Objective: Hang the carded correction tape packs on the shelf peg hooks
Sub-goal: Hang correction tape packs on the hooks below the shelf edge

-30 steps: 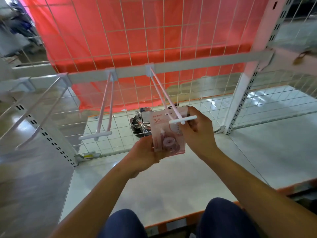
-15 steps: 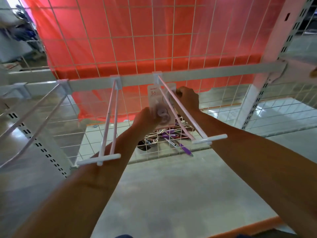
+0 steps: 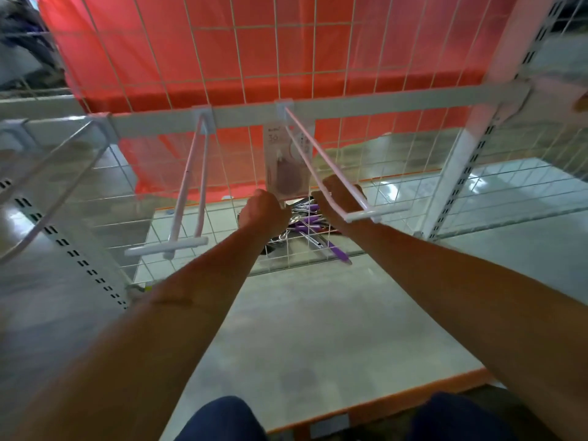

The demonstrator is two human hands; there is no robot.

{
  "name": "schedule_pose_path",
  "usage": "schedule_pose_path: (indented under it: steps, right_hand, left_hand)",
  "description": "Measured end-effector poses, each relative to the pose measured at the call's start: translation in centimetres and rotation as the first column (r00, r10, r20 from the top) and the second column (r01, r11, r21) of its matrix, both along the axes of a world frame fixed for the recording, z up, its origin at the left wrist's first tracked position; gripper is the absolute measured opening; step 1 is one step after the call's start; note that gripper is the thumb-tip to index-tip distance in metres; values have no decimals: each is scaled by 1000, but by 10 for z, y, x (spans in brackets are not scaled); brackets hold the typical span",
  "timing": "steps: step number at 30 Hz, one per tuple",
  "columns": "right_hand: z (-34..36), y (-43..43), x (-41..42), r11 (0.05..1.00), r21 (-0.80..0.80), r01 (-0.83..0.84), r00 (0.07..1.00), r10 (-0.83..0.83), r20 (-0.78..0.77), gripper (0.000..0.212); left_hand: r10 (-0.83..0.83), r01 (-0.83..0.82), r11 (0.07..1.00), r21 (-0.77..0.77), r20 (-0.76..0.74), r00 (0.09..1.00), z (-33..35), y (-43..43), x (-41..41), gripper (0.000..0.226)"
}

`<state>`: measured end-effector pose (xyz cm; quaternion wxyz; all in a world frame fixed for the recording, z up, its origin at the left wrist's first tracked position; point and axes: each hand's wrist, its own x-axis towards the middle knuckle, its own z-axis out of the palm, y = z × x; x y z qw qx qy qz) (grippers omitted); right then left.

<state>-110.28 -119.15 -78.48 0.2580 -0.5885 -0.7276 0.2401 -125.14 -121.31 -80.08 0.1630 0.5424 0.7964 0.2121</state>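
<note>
One pink carded correction tape pack (image 3: 288, 163) hangs at the back of the right double-wire peg hook (image 3: 331, 183), close to the white crossbar (image 3: 381, 101). My left hand (image 3: 265, 213) sits just below the pack's lower left corner, fingers curled away from view; whether it still pinches the card is hidden. My right hand (image 3: 337, 198) is under the hook's wires beside the pack's lower right corner, loosely curled with nothing visible in it.
An empty peg hook (image 3: 191, 192) hangs to the left, and another juts out at far left (image 3: 47, 186). Purple pens and metal items (image 3: 310, 226) lie behind the wire grid. A white upright post (image 3: 458, 173) stands right. The grey shelf base (image 3: 318, 329) lies below.
The pack went from the hook's tip to its back by the crossbar. Both hands have since dropped from the card's middle to its lower edge. The camera tilted upward.
</note>
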Motion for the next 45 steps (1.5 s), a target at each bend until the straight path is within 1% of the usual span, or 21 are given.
schedule_pose_path:
  steps: [1, 2, 4, 5, 8, 10, 13, 15, 17, 20, 22, 26, 28, 30, 33, 36, 38, 39, 41, 43, 45]
  right_hand:
    - [-9, -9, 6, 1000, -28, 7, 1000, -8, -1, 32]
    - [-19, -17, 9, 1000, -15, 10, 1000, -10, 20, 34]
    - [-43, -26, 12, 999, 40, -14, 992, 9, 124, 34]
    - [-55, -29, 14, 998, 56, -26, 986, 17, 164, 33]
    - [-85, -45, 25, 998, 34, -48, 964, 38, 264, 35]
    - [-104, -56, 33, 999, 13, -33, 955, 28, 295, 38]
    - [-130, -71, 47, 999, -38, -16, 946, 27, 323, 40]
    - [-148, -84, 58, 998, -56, 0, 943, 19, 332, 38]
    - [-164, -102, 69, 997, -67, 41, 947, -17, 320, 35]
    - [-191, -139, 82, 988, -73, 138, 968, -119, 220, 29]
    - [-212, -167, 89, 970, -94, 222, 961, -202, 189, 28]
    - [-264, -207, 99, 913, -232, 335, 935, -294, 197, 25]
    - [-279, -215, 99, 905, -260, 338, 929, -276, 246, 19]
    - [-287, -220, 98, 882, -294, 368, 919, -297, 261, 12]
    - [-299, -230, 99, 801, -394, 451, 892, -385, 238, 14]
    - [-321, -241, 102, 752, -470, 463, 883, -344, 320, 17]
    - [-331, -248, 102, 669, -527, 524, 852, -410, 326, 19]
    - [-335, -251, 102, 608, -571, 552, 833, -439, 337, 20]
    - [-341, -256, 106, 509, -663, 548, 831, -421, 364, 30]
    - [-345, -262, 110, 442, -765, 469, 872, -368, 322, 47]
    - [-348, -269, 111, 378, -832, 407, 888, -377, 263, 63]
  left_hand:
    - [16, -16, 1000, -10, -2, 1000, -5, -4, 3, 50]
    - [23, -23, 999, -23, 3, 1000, -9, -9, 8, 49]
    - [0, -1, 999, -35, -21, 1000, -20, -19, 19, 45]
    - [-25, 23, 999, -41, -46, 999, -27, -23, 25, 45]
    - [-134, 127, 990, -68, -109, 985, -50, -36, 42, 53]
    - [-202, 188, 977, -105, -140, 969, -65, -44, 53, 52]
    - [-259, 231, 958, -171, -162, 952, -88, -59, 72, 53]
    - [-292, 260, 947, -190, -168, 942, -104, -70, 85, 50]
    - [-308, 280, 944, -174, -160, 938, -117, -86, 98, 45]
    - [-300, 294, 953, -71, -118, 947, -139, -115, 117, 33]
    - [-359, 357, 933, -36, -105, 928, -159, -139, 128, 25]
    - [-525, 518, 850, -102, -68, 848, -196, -179, 143, 22]
    - [-564, 554, 824, -120, -88, 821, -209, -191, 149, 21]
    - [-558, 547, 828, -123, -85, 826, -219, -199, 152, 20]
    - [-544, 529, 835, -152, -80, 835, -236, -208, 154, 17]
    - [-547, 529, 825, -198, -48, 835, -256, -222, 161, 14]
    - [-501, 482, 841, -247, -16, 865, -268, -230, 165, 12]
    - [-476, 456, 842, -289, 3, 880, -274, -233, 166, 15]
    - [-445, 424, 801, -424, 53, 894, -286, -238, 167, 30]
    - [-400, 395, 717, -574, 126, 908, -296, -242, 164, 48]
    - [-327, 366, 642, -674, 191, 925, -302, -246, 161, 52]
